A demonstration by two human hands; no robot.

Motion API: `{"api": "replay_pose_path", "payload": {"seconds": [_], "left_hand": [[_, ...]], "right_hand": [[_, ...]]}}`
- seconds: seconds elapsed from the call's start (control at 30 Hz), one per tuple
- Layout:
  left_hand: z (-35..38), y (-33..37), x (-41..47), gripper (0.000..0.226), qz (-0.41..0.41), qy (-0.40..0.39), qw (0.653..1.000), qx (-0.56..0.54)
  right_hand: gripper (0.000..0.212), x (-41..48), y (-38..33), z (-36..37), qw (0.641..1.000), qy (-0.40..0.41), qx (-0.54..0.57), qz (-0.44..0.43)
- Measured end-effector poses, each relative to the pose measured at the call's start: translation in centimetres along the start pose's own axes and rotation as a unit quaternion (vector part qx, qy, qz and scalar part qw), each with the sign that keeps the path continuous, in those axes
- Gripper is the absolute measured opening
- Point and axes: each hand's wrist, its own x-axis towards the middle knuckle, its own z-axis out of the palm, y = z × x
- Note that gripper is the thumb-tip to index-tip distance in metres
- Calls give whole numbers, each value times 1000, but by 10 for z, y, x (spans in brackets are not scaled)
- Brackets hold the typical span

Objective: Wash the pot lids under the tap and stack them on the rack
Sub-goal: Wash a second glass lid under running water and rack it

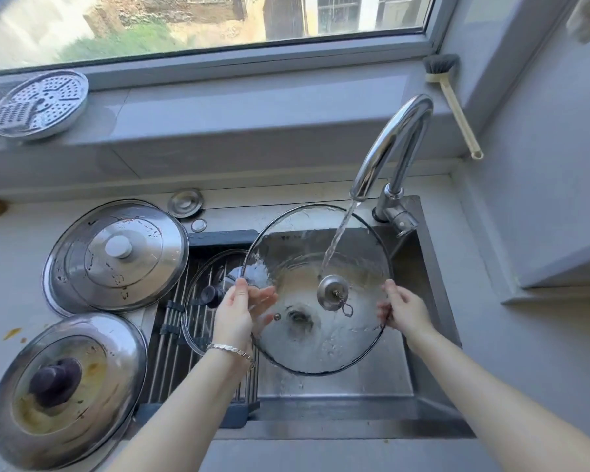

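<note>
Single head-worn wide-angle cam, person standing at the counter (321, 454), pitched steeply down and forward onto the sink (338, 390), which sits near and fills mid-frame. It faces the window (218, 22) wall: glass and sill (252, 107) run across the top, the tap (395, 131) is right of centre, and straight edges bow toward the borders.

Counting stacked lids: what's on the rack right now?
One glass lid, dark knob, lies on the rack. Its right edge is hidden behind the left hand and the held lid; anything there can't be seen.
</note>
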Motion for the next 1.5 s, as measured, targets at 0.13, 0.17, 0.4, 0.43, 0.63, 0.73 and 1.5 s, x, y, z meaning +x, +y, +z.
{"api": "replay_pose_path", "payload": {"seconds": [0.13, 0.17, 0.4, 0.43, 0.63, 0.73, 1.5], "left_hand": [[14, 23, -14, 32, 58, 23, 996, 69], [18, 27, -16, 32, 79, 31, 993, 79], [29, 32, -28, 28, 164, 36, 973, 159], [29, 33, -28, 28, 161, 39, 975, 150], [25, 39, -32, 26, 143, 49, 981, 118], [24, 42, -35, 24, 137, 24, 982, 129], [28, 60, -88, 26, 180, -63, 975, 117]], "right_hand": [[41, 7, 0, 14, 993, -44, -72, 80], [44, 12, -4, 15, 993, -24, -102, 58], [15, 38, -76, 11, 995, 81, -24, -55], [14, 39, -82, 13, 995, 82, 23, -48], [29, 30, -102, 27, 992, 46, 119, -19], [38, 26, -99, 22, 999, -10, 25, -34], [64, -89, -54, 53, 926, -68, -356, -106]]}}
